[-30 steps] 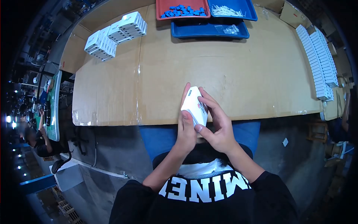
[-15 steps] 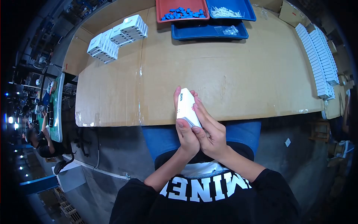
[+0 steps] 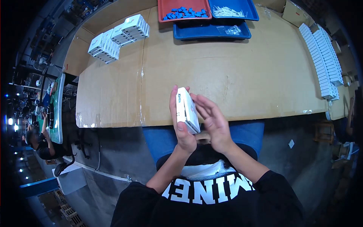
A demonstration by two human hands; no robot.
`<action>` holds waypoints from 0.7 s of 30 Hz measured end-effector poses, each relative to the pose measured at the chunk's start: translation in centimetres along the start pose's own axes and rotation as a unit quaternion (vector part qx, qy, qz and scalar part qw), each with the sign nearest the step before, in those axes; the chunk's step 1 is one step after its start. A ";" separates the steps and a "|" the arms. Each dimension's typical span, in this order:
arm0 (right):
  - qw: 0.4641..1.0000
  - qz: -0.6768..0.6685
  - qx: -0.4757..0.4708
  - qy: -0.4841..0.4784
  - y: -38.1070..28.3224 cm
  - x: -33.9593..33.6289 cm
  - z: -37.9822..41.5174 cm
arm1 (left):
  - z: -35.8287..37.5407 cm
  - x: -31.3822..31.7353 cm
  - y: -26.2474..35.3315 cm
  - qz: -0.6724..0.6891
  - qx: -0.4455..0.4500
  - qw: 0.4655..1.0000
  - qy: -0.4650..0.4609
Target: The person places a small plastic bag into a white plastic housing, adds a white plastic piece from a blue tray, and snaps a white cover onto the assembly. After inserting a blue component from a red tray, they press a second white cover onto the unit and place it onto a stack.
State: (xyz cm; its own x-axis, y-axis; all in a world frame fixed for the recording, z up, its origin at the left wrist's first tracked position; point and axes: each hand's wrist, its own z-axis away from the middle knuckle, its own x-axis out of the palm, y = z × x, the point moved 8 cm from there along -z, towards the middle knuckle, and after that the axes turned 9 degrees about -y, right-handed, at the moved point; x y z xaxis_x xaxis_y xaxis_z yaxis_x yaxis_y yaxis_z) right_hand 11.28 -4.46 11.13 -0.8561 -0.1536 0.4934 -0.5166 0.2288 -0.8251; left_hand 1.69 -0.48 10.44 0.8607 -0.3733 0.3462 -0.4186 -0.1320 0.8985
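A small white carton (image 3: 190,109) with dark lettering on its narrow side is held on edge in my left hand (image 3: 185,140). The thumb presses the near end, while the other fingers reach along the carton's left side. A thin gap shows along one of its long edges. My right hand (image 3: 216,126) is open just right of the carton, fingers stretched out and slightly apart, the fingertips close to its upper right side. Both hands are above the front edge of the cardboard-covered table (image 3: 249,87), near my lap.
Stacks of white cartons (image 3: 104,48) stand at the back left, and long rows of them (image 3: 321,62) at the right. At the back are a red tray (image 3: 162,17) of blue parts, a blue tray (image 3: 255,16) of white sticks and a lower blue tray (image 3: 196,34) with clear bags. Another person (image 3: 45,145) works far left.
My right hand has come off the carton and opened to the right. The carton, now in my left hand alone, has turned and shifted slightly left.
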 end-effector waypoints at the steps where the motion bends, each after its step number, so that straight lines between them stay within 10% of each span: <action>1: 0.996 0.071 0.043 0.030 -0.1 -1.2 0.1 | 0.0 -0.5 -0.4 -0.028 0.028 0.999 -0.009; 9: 0.983 0.027 0.180 0.039 1.3 -1.0 0.6 | 0.3 -0.3 -1.4 -0.156 0.063 0.983 -0.070; 21: 0.988 0.100 0.115 0.010 1.6 0.3 1.3 | 1.1 -0.7 -0.4 -0.244 0.119 0.962 0.002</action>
State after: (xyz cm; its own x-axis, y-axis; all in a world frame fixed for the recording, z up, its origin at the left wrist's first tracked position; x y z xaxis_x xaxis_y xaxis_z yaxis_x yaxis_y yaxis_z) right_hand 10.22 -5.41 9.63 -0.9420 -0.1071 0.3181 -0.3226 0.0274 -0.9461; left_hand 0.92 -1.17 9.59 0.9726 -0.2094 -0.1007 -0.0173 -0.4974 0.8673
